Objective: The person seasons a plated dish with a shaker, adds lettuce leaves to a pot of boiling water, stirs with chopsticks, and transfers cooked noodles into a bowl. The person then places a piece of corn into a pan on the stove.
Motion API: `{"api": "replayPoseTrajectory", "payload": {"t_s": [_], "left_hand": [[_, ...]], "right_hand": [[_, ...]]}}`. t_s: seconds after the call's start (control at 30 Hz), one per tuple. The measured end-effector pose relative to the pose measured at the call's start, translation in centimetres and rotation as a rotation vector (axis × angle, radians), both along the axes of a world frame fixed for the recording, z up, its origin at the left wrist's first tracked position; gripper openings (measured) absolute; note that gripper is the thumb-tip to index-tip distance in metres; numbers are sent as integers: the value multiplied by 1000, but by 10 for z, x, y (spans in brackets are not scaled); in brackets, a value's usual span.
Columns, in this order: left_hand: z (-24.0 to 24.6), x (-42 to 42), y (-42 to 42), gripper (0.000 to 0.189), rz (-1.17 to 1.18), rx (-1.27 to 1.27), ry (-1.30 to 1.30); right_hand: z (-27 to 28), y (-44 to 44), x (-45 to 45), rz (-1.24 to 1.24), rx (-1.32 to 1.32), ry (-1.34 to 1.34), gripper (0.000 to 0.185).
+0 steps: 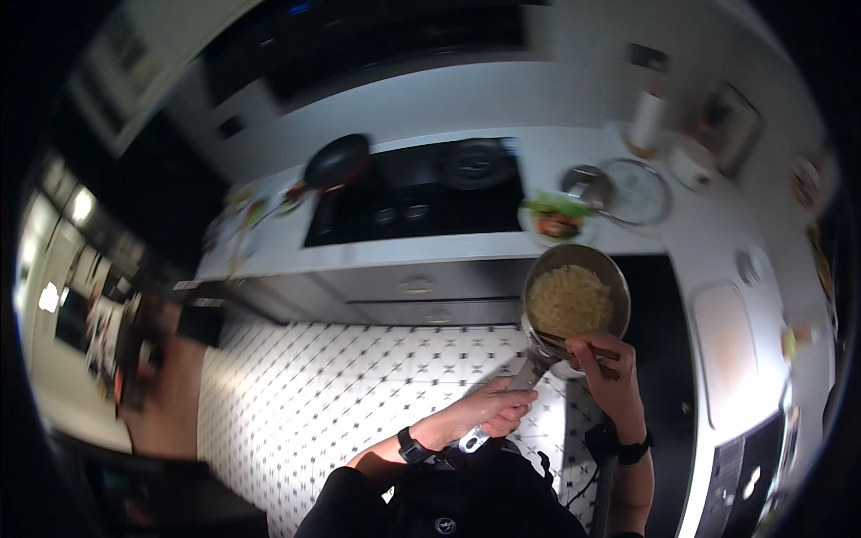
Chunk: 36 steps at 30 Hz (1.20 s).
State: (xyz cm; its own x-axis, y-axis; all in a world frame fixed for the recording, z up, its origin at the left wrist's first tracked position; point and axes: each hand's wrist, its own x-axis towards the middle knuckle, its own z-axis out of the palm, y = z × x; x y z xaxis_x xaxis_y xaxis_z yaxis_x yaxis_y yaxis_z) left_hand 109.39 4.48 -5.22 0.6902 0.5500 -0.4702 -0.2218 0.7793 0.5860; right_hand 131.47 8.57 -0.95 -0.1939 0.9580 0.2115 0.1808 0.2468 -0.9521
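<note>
My left hand (501, 407) grips the long metal handle (528, 372) of a saucepan (619, 279), which I hold up in front of the counter. Inside the pan lies a mass of pale noodles (572, 299). Between the fingers of my right hand (611, 376) is a pair of wooden chopsticks (555, 339); their tips are at the near rim of the pan and partly hard to make out. Just beyond the pan, a white plate (533, 232) on the counter bears lettuce (555, 205) and browned food (557, 226).
A black induction hob (417, 195) holds a frying pan (338, 161) at its left. Behind the plate lie a glass lid (635, 191) and a steel pot or lid (587, 187). A paper towel roll (647, 121) stands farther back. The sink (726, 353) is at right.
</note>
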Motion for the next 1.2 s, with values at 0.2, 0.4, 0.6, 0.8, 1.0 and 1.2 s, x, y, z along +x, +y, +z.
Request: {"api": "replayPoseTrajectory", "payload": {"t_s": [0.2,0.4,0.6,0.8,1.0,1.2], "left_hand": [[36,-149,-80,24,414,-23,-1],[39,-300,-134,33,742,13,-28],[33,-479,-180,35,959,-13,88],[34,-631,-201,35,1152,-23,188],[22,-739,-208,33,1392,-41,192],[5,-843,-198,28,1493,-66,228]], "right_hand": [[9,7,-159,331,98,-59,10],[34,24,-332,571,314,-171,15],[22,14,-534,621,53,315,40],[21,45,-722,500,264,526,45],[-10,126,-897,511,387,47,17],[-104,193,-1079,308,462,-756,39]]}}
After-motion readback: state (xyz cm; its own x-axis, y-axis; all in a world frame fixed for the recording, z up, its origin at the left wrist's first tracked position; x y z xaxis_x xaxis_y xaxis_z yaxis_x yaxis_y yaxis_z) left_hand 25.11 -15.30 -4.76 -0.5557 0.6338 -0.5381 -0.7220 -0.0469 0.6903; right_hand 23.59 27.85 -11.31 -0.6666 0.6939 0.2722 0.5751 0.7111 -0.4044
